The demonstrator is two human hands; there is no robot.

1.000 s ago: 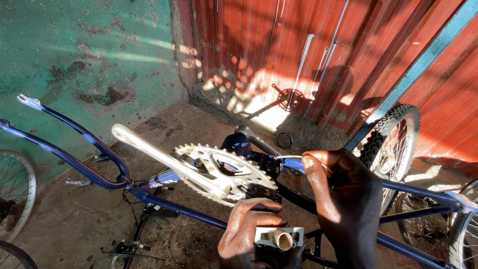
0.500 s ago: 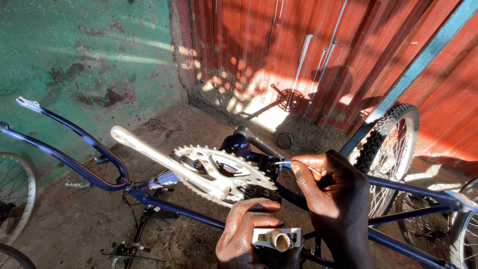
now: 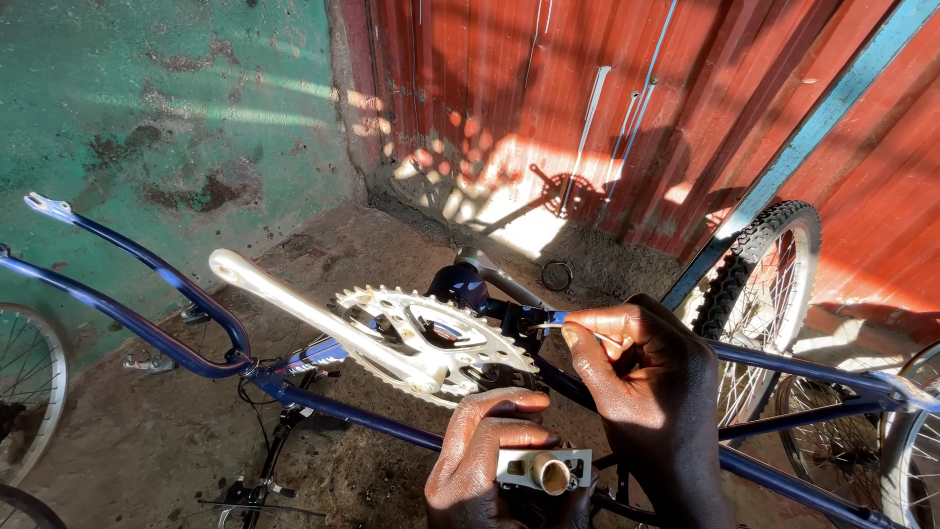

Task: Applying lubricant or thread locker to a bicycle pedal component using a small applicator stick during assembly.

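A rough bicycle repair spot, outdoors or in an open yard. An upturned dark blue steel bicycle frame (image 3: 323, 397) fills the middle, its silver toothed chainring (image 3: 436, 343) and long silver crank arm (image 3: 313, 313) bare of chain. A knobbly black tyre on a spoked wheel (image 3: 759, 294) leans at 3 o'clock against a rust-red corrugated metal wall (image 3: 548, 88). At 10 o'clock stands a stained green plaster wall (image 3: 166, 108); the dirt floor (image 3: 147, 431) is grimy.

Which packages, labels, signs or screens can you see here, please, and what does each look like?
None show clearly; only a pale decal patch on the blue bicycle frame left of the chainring, too blurred to describe.
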